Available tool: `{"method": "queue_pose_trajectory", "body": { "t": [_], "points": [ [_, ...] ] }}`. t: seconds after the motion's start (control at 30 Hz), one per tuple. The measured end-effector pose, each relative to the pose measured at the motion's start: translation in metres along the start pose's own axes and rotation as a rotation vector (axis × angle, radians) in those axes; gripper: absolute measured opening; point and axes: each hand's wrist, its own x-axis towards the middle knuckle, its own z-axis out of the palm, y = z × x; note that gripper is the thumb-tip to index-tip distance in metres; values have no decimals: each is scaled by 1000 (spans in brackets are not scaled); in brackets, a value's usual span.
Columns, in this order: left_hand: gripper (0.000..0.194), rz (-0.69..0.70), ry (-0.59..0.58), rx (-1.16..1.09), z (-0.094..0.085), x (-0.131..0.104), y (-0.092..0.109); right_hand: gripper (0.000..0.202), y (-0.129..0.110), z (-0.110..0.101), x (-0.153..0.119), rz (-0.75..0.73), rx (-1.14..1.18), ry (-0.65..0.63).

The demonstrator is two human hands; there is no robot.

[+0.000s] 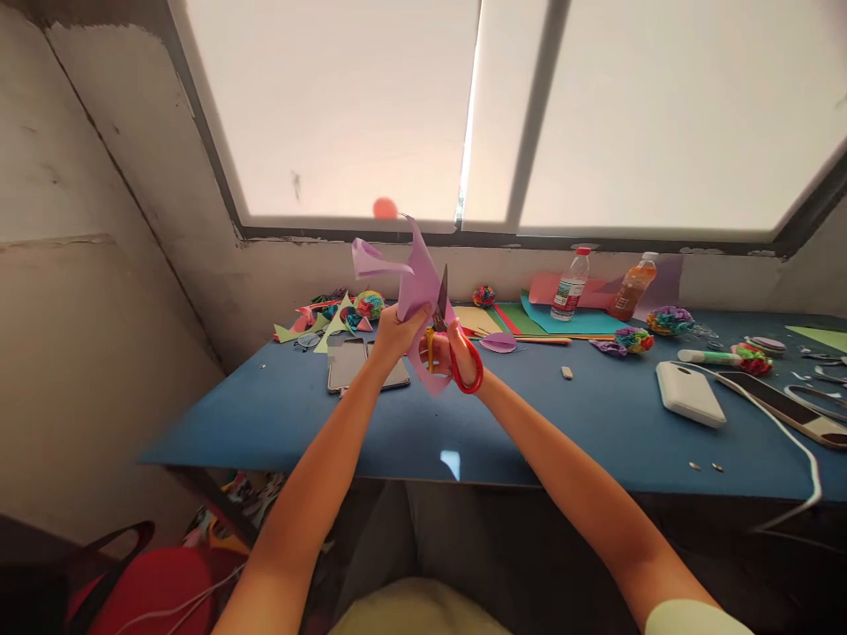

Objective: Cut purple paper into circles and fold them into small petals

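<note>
Grips purple paper [419, 280] in left hand [397, 335], scissors [443, 293] in right hand [464, 351], over table [265, 428], back from front edge; could nick left thumb [419, 317] by cutting too close.

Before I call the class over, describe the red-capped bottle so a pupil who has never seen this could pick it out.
Below the wide window runs a blue table. Along its far side, right of the lilac paper, stands the red-capped bottle. Its red cap and clear body set it apart from the white-capped bottle to its right, which looks amber.
</note>
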Motion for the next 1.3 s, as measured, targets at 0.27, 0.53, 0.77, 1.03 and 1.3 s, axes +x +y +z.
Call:
{"method": "queue_pose_trajectory", "body": {
  "t": [0.27, 0.53, 0.77, 1.03, 1.3],
  "points": [
    [35, -36, -32, -35, -1, 1, 2, 86, -3, 4, -1, 24, 154, 25],
    [34, -48, -60, -29, -2, 2, 1, 87, -1, 4, 1, 3, 141, 56],
    [33, -49, -85, 6, -5, 5, -2, 88, 1, 6, 2, -20, 115, 53],
    [33, -57, -119, 69, -6, 2, 5, 89, 3, 5, 4, -24, 109, 88],
    [29, -81, -136, 91, -10, 4, 3, 83, 3, 4, 1, -41, 121, 75]
  ]
}}
